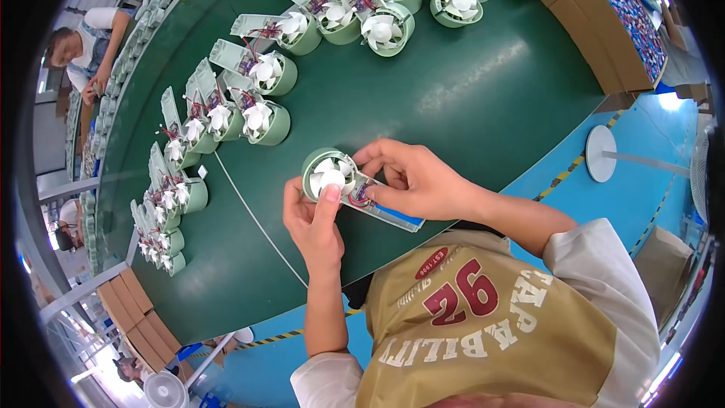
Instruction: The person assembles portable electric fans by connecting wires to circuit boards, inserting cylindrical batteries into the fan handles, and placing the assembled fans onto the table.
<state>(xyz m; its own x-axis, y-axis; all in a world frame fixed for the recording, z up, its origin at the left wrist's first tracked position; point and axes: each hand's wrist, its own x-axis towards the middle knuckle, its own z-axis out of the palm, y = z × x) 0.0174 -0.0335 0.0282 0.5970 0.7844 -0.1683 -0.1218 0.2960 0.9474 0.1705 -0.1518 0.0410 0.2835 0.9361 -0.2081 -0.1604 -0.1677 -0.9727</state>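
Note:
A half-built handheld fan is held over the near edge of the green table. It has a pale green round housing, white blades and an open handle with red wires, a small circuit board and a blue part inside. My left hand grips the round head from the near left, its thumb pressed on the white blades. At the handle, my right hand has thumb and forefinger closing in on the wires and board. Whether those fingertips pinch a wire or just press the board is hidden.
Several similar open fan units curve along the left and far sides of the green table. A cardboard box of small blue and red parts stands far right. A thin white cable crosses the tabletop. Another person works far left.

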